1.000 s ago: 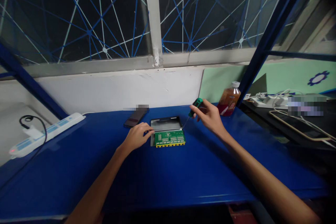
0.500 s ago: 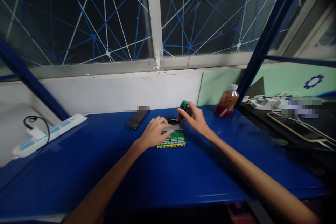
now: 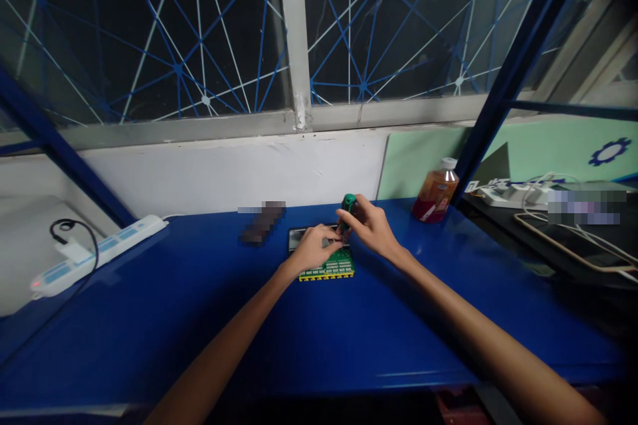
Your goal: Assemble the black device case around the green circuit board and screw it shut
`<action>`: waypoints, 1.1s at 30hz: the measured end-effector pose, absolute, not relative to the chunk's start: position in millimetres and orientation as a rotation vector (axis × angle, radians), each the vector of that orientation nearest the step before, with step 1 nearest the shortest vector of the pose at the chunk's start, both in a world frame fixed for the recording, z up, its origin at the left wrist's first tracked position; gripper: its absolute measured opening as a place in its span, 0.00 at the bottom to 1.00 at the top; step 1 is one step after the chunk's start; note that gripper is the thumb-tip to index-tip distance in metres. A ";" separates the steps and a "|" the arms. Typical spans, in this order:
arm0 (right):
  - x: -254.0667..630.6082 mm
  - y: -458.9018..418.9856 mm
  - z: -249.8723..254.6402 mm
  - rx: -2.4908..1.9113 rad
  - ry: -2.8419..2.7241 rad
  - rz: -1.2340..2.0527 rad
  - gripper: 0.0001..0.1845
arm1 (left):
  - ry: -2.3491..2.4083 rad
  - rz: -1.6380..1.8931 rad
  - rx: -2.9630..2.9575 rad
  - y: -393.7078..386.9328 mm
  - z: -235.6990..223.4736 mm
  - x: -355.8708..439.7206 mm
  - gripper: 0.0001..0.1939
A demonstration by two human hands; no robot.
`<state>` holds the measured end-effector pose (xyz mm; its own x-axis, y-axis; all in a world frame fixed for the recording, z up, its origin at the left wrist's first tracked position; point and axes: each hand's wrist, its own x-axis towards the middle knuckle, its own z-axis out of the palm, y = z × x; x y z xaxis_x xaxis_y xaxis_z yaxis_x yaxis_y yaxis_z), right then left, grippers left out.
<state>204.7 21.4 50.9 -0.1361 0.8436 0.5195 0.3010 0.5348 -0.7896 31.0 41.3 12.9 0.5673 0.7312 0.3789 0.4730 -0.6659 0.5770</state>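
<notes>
A green circuit board point(image 3: 343, 264) lies on the blue table, with a yellow terminal strip point(image 3: 326, 276) along its near edge. A dark-framed grey panel point(image 3: 296, 236) sits at its far side. My right hand point(image 3: 371, 224) is closed around a screwdriver point(image 3: 349, 202) with a green-topped dark handle, held upright over the panel's right end. Beside the screwdriver's lower end, my left hand point(image 3: 315, 247) rests across the panel and board, thumb and fingers drawn together. What they pinch, if anything, is too small to make out, and the screwdriver's tip is hidden.
A blurred dark phone-like object point(image 3: 263, 222) lies behind and left of the board. At the back right stands a drink bottle point(image 3: 437, 191). A white power strip point(image 3: 102, 255) with a black cable is at left. Cables and a phone point(image 3: 573, 246) lie on the dark surface at right.
My left hand has slid right, its fingers closing in beside the screwdriver and uncovering the panel's left end. My right hand keeps the screwdriver in nearly the same place.
</notes>
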 end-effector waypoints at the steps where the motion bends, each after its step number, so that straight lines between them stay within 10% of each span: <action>1: 204.9 21.4 50.8 -0.972 -1.697 0.631 0.16 | 0.962 0.861 2.374 41.3 10.3 31.4 0.07; 33: 203.0 13.7 54.5 -0.999 -1.787 0.587 0.20 | 0.929 0.947 2.324 38.5 -1.6 31.8 0.07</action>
<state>203.0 13.7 54.5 -0.1939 0.8360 0.5133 0.3688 0.5470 -0.7515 31.8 38.5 -1.6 0.5349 0.7297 0.4260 0.4117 -0.6654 0.6228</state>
